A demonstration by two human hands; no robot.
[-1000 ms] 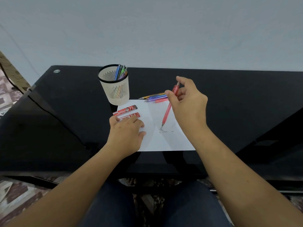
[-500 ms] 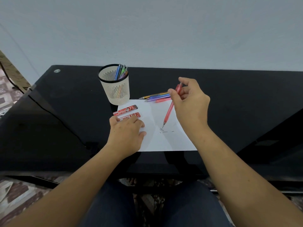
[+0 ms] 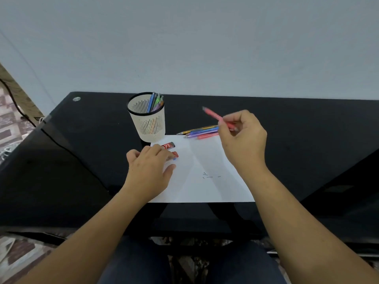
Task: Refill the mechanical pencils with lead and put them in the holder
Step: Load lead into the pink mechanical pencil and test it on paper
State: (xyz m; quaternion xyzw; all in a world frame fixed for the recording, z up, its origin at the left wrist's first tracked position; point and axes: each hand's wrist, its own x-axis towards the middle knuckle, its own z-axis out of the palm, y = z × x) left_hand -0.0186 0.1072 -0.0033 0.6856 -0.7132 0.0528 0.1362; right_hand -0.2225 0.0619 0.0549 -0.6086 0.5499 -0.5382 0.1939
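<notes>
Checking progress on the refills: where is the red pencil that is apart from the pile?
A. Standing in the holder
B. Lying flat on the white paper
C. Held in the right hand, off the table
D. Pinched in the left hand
C: the right hand grips the red pencil clear of the table, its free end slanting up toward the holder.

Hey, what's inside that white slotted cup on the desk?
The cup holds several coloured pencils, leaning toward its right rim. Their exact count and the cup's floor are hidden by its wall.
</notes>
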